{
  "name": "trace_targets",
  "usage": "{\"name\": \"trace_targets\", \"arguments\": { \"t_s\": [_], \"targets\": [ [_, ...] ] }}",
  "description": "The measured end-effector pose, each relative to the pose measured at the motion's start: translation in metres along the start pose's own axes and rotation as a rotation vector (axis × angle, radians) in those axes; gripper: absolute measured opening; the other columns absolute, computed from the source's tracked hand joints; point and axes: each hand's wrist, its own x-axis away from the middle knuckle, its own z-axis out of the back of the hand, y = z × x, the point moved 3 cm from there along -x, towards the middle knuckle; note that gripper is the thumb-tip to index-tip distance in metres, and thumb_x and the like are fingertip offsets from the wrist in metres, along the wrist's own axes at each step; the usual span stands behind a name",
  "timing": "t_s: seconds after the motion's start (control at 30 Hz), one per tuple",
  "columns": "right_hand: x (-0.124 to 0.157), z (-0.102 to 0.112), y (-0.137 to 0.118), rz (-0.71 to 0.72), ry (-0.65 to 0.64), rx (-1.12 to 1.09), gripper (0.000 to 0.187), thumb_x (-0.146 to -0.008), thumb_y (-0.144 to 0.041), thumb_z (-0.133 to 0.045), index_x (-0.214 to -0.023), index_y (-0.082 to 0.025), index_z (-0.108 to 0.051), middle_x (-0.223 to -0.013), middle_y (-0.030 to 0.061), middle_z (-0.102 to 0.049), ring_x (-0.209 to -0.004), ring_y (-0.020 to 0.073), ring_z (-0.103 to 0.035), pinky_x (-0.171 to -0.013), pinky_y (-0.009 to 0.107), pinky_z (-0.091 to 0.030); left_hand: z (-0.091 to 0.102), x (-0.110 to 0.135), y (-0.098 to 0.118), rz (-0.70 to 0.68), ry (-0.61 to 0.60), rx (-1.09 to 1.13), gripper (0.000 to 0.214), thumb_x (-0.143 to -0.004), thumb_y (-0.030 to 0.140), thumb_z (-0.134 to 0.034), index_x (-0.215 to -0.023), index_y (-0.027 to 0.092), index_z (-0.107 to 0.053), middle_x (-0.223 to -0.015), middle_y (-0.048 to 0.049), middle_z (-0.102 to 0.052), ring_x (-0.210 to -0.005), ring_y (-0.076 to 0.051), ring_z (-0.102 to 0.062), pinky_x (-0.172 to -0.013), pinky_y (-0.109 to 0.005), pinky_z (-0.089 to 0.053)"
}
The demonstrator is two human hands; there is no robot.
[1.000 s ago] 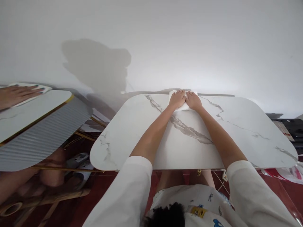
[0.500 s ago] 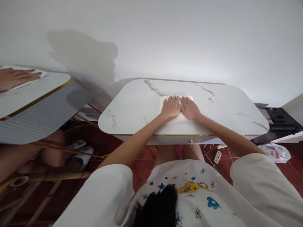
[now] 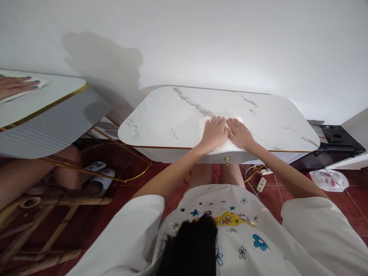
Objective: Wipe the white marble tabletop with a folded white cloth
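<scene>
The left hand (image 3: 215, 132) and right hand (image 3: 240, 134) lie flat, fingers extended and slightly parted, covering rather than clutching a soft-looking white cloth (image 3: 227, 147) at the front edge of a smooth, grey-veined, round-cornered tabletop (image 3: 161, 119). A gold-coloured knob (image 3: 227, 160) juts below.

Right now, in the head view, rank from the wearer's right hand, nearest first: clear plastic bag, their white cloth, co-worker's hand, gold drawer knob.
1. White cloth: under the right hand.
2. Gold drawer knob: below tabletop's front edge.
3. Clear plastic bag: floor, right side.
4. Co-worker's hand: far left.
</scene>
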Motion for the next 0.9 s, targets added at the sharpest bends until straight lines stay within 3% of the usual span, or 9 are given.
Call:
{"name": "trace_targets", "arguments": {
  "t_s": [0.2, 0.43, 0.9],
  "targets": [
    [-0.028, 0.002, 0.018, -0.035, 0.019, 0.022, 0.061, -0.097, -0.031, -0.027, -0.153, -0.010, -0.039, -0.159, 0.0112, -0.038, -0.149, 0.0289, -0.031, -0.122, 0.048, -0.024, -0.004, -0.037, -0.004, -0.030, 0.029, 0.038, 0.046, -0.097, 0.022, -0.030, -0.138, 0.014, -0.049, -0.144, -0.0126, -0.054, -0.135, -0.029, -0.042, -0.115, -0.047, -0.031],
    [-0.083, -0.003, 0.040, -0.038, 0.038, 0.047, 0.060, -0.096, -0.027, -0.030, -0.152, -0.009, -0.040, -0.159, 0.0107, -0.039, -0.148, 0.0298, -0.032, -0.121, 0.048, -0.026, -0.006, -0.091, -0.026, -0.046, 0.071, 0.092, 0.039, -0.094, 0.021, -0.036, -0.127, 0.018, -0.056, -0.137, -0.0107, -0.059, -0.131, -0.027, -0.047, -0.111, -0.044, -0.035],
    [-0.184, -0.007, 0.067, -0.102, 0.010, 0.075, 0.059, -0.098, -0.026, -0.031, -0.152, -0.006, -0.039, -0.160, 0.0115, -0.037, -0.149, 0.0272, -0.031, -0.122, 0.040, -0.025, -0.016, -0.189, -0.075, -0.037, 0.092, 0.113, 0.045, -0.094, 0.023, -0.036, -0.135, 0.018, -0.055, -0.145, -0.0093, -0.055, -0.137, -0.025, -0.044, -0.115, -0.043, -0.031]
  ]
}}
